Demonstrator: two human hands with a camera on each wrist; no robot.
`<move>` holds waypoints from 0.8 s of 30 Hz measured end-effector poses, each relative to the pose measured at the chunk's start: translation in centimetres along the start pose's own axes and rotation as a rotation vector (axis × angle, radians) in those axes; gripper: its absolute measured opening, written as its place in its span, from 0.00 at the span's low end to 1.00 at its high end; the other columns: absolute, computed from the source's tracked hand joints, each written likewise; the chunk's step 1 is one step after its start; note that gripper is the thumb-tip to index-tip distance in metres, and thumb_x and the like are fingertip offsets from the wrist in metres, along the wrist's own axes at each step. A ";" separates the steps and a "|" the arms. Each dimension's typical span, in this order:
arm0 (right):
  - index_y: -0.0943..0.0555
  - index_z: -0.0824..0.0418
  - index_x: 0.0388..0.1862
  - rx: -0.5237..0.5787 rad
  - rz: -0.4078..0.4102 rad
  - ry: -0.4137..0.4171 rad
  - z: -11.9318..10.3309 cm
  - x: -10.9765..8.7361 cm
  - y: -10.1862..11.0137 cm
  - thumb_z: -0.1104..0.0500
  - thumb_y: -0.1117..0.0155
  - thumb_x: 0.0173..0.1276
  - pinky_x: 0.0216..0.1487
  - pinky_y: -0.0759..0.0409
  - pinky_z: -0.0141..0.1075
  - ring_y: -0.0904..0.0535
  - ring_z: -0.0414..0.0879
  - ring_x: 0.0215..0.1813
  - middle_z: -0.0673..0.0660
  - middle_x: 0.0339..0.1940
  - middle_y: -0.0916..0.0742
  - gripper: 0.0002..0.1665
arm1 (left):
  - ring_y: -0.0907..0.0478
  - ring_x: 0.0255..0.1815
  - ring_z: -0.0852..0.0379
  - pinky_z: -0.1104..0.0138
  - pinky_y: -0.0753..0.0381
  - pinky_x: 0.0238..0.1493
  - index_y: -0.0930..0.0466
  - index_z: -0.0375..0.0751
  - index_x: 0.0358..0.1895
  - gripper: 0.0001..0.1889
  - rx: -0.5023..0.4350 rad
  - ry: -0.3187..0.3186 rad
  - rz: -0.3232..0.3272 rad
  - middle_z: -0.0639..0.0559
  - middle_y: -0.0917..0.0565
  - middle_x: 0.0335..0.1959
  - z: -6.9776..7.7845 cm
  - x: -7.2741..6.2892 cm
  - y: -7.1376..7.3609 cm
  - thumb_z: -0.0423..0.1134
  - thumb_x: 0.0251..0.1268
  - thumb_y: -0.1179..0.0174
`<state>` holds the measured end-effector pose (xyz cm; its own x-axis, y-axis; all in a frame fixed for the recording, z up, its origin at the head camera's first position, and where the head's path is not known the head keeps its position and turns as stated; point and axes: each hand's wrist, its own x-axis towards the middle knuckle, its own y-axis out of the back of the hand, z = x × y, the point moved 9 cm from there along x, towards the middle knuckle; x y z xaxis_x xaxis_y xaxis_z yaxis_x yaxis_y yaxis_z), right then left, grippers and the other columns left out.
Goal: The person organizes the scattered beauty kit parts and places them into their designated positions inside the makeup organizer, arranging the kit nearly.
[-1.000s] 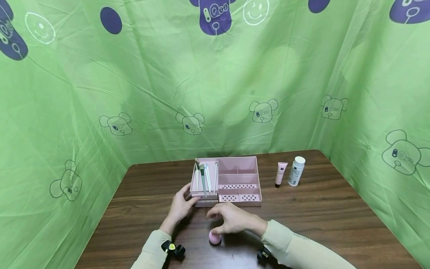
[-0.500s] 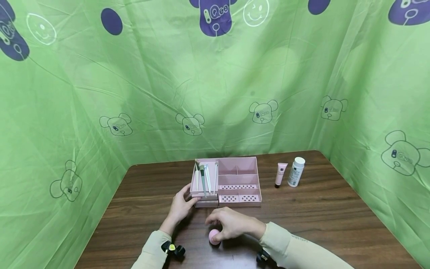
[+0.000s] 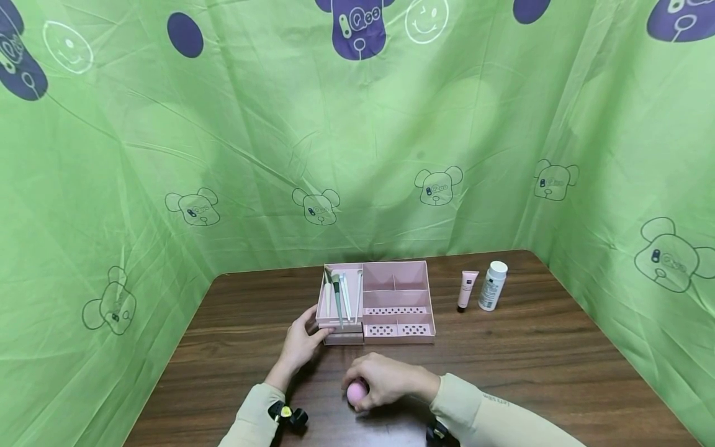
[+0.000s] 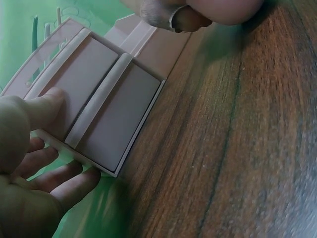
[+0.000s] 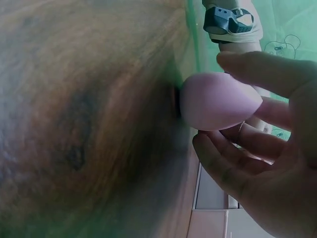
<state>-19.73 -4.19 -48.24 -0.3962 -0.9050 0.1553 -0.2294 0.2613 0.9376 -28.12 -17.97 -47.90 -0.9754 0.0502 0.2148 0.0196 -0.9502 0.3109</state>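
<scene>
A pink teardrop-shaped makeup sponge (image 3: 356, 392) is at the front middle of the table. My right hand (image 3: 386, 379) curls round it, thumb on one side and fingers on the other, in the right wrist view too, where the sponge (image 5: 215, 101) has its pointed end toward the palm. My left hand (image 3: 301, 341) holds the left front corner of a pink desktop organizer (image 3: 396, 283). In the left wrist view, the thumb lies on the upper drawer front (image 4: 81, 74) and the fingers are along the side. Both drawers look closed.
Several makeup brushes (image 3: 337, 298) lie in the organizer's left top tray. Right of it stand a small pink tube (image 3: 467, 287) with a dark cap and a white bottle (image 3: 491, 290). Green printed cloth (image 3: 357, 136) surrounds the brown wooden table (image 3: 530, 354).
My right hand has come down toward me, and its fingers have closed round the sponge. The left hand has stayed at the organizer's corner.
</scene>
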 end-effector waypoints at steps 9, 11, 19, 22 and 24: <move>0.15 0.48 0.46 -0.001 0.011 -0.014 0.5 -0.1 -0.2 0.52 0.26 0.53 0.46 0.27 0.17 0.23 0.28 0.42 0.41 0.40 0.15 0.19 | 0.24 0.60 0.36 0.54 0.20 0.58 0.34 0.26 0.67 0.33 0.000 -0.004 -0.001 0.28 0.22 0.58 0.1 0.0 0.0 0.27 0.57 0.32; 0.15 0.48 0.46 0.007 0.011 -0.026 0.7 -0.2 -0.1 0.52 0.25 0.52 0.46 0.27 0.17 0.23 0.28 0.42 0.41 0.41 0.15 0.20 | 0.24 0.60 0.36 0.55 0.20 0.58 0.34 0.26 0.67 0.33 0.003 -0.003 -0.002 0.29 0.23 0.58 0.0 0.0 0.0 0.27 0.57 0.32; 0.15 0.51 0.46 0.027 0.040 -0.054 1.3 -0.4 1.1 0.53 0.25 0.53 0.46 0.26 0.16 0.21 0.30 0.45 0.42 0.43 0.14 0.20 | 0.23 0.59 0.37 0.56 0.20 0.58 0.34 0.26 0.67 0.33 0.020 -0.008 -0.004 0.29 0.22 0.59 0.1 0.0 0.0 0.27 0.57 0.32; 0.15 0.51 0.46 0.042 0.048 -0.082 1.8 -0.6 1.7 0.54 0.25 0.53 0.46 0.25 0.18 0.21 0.31 0.45 0.43 0.43 0.14 0.20 | 0.23 0.59 0.37 0.56 0.20 0.58 0.33 0.26 0.67 0.33 0.024 -0.008 -0.001 0.29 0.22 0.59 0.2 0.0 0.1 0.27 0.57 0.32; 0.15 0.52 0.46 0.051 0.053 -0.104 2.2 -0.7 2.0 0.54 0.24 0.52 0.47 0.24 0.20 0.21 0.31 0.45 0.43 0.43 0.14 0.20 | 0.23 0.59 0.37 0.56 0.20 0.59 0.33 0.26 0.66 0.33 0.020 -0.009 -0.001 0.29 0.22 0.58 0.2 0.0 0.1 0.27 0.57 0.32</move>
<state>-21.88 -2.29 -47.17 -0.4983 -0.8505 0.1683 -0.2496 0.3267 0.9116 -28.10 -17.97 -47.71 -0.9734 0.0538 0.2228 0.0233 -0.9437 0.3299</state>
